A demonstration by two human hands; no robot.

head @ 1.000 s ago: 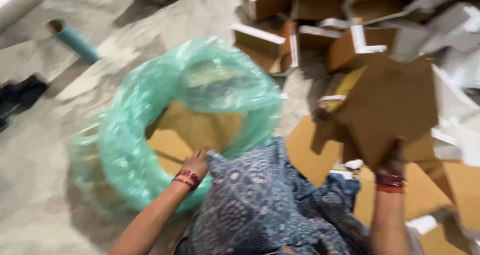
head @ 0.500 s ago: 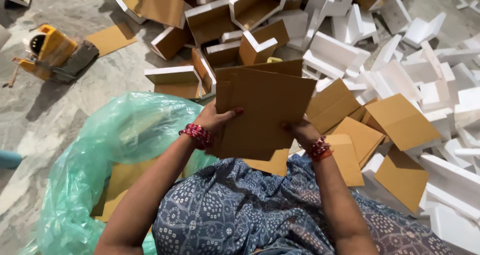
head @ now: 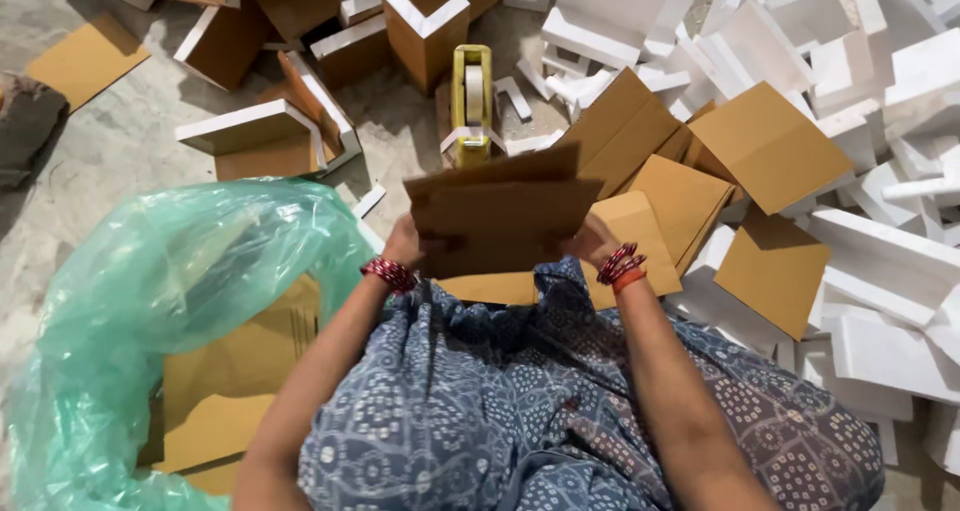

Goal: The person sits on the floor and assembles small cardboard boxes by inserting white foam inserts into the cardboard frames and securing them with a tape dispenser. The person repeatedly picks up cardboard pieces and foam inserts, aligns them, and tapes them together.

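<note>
The left hand [head: 405,243] and the right hand [head: 590,241] are both gripping the side edges of a brown cardboard sheet [head: 497,214], now holding it lower and closer over the lap than half a second ago. A yellow tape dispenser [head: 472,104] is now showing on the floor just beyond the sheet. The green plastic bag [head: 170,281] of cardboard is lying at the left, white foam pieces [head: 880,261] at the right.
</note>
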